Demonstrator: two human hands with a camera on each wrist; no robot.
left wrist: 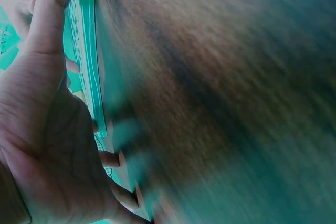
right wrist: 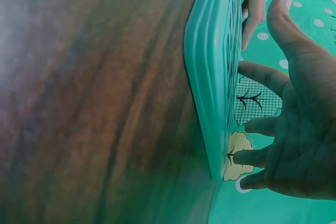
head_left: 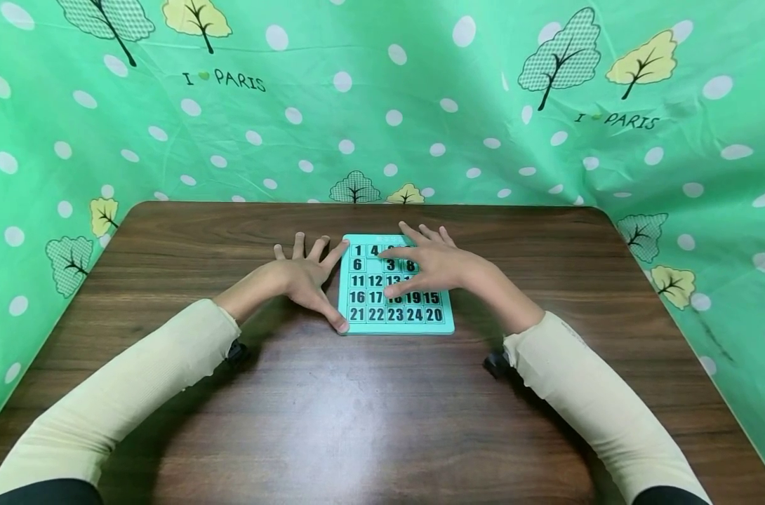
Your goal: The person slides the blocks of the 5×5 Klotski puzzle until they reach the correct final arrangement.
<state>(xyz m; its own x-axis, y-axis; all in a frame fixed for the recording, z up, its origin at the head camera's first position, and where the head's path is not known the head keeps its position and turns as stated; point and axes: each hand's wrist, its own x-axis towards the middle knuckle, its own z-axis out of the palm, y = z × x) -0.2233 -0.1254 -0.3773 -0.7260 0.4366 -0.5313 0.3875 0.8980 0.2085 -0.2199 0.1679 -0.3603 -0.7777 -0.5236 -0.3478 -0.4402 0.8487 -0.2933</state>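
A turquoise number slide puzzle (head_left: 376, 298) lies flat on the table, its square tiles printed with black numbers. A gap shows in the second row, right of the 6. My left hand (head_left: 303, 277) is spread along its left side, thumb at the near corner and index finger at the far corner. Over the upper right of the board, my right hand (head_left: 436, 263) reaches with spread fingers, hiding several tiles. Its index fingertip is at the 4 tile, and the thumb is over the 18. In the right wrist view, the index finger (right wrist: 262, 74) meets the board's face.
The brown wooden table (head_left: 344, 421) extends around the puzzle. Behind it and at both sides hangs a green cloth (head_left: 370, 84) with white dots and printed trees. Light sleeves (head_left: 149, 365) cover both forearms, with a dark device (head_left: 497, 365) under the right wrist.
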